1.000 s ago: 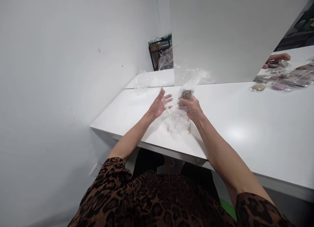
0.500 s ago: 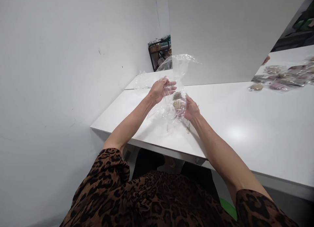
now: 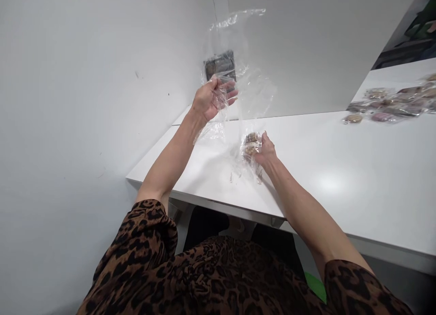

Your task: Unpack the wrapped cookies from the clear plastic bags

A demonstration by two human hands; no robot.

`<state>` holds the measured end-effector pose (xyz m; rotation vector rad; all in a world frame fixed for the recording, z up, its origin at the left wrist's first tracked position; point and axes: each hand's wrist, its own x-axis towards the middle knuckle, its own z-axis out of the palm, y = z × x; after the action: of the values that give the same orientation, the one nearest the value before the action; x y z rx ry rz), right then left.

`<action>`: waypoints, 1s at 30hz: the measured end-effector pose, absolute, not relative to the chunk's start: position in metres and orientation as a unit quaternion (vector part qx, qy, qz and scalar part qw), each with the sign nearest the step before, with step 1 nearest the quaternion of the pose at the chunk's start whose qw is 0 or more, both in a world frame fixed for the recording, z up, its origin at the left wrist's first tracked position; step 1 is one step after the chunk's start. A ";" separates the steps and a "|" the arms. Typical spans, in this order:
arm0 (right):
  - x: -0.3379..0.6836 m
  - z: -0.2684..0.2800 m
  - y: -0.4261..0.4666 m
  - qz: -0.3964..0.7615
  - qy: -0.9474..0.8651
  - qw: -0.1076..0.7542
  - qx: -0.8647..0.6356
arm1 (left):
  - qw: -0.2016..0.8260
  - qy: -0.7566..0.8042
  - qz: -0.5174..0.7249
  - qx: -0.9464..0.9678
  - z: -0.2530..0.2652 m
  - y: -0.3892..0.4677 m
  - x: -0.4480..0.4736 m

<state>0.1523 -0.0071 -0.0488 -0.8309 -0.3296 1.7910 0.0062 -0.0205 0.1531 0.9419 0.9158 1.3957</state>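
My left hand [image 3: 213, 99] is raised above the table, thumb and fingers on the thin film of a large clear plastic bag [image 3: 257, 95]. The outer fingers stretch to the right behind the film. The bag billows upward and to the right. Lower down, my right hand [image 3: 267, 151] grips a small bundle of tan and brown wrapped pieces [image 3: 252, 145] against the bag's lower part. The film's shine hides what kind they are, and I cannot tell whether they lie inside the bag. Small light brown scraps [image 3: 259, 176] lie just below that hand.
The white table [image 3: 313, 165] meets a wall [image 3: 85, 101] at its left. A grey upright panel [image 3: 293, 51] stands along its back edge. Several flat, clear-wrapped pieces [image 3: 384, 117] are heaped at the far right. A dark shelf is seen through the film at the back.
My left hand has moved up and slightly left, drawing the clear bag higher and spreading it out. The right hand has hardly moved, and the wrapped pieces have sunk a little.
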 end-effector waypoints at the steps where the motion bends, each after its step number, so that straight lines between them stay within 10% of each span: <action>1: 0.152 -0.049 -0.007 0.751 -0.146 0.537 -0.355 | 0.570 0.391 0.596 0.407 0.159 -0.024 0.008; 16: 0.167 -0.051 0.004 0.575 -0.234 0.640 -0.453 | 0.509 0.327 0.629 0.488 0.219 -0.044 0.022; 30: 0.162 -0.013 -0.041 0.739 -0.302 0.575 -0.180 | 0.645 0.298 0.521 0.472 0.165 -0.092 0.018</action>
<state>0.1623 -0.0406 -0.0133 -0.4214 -0.7071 1.7307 0.0178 -0.0919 0.1655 1.0743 0.6782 1.1867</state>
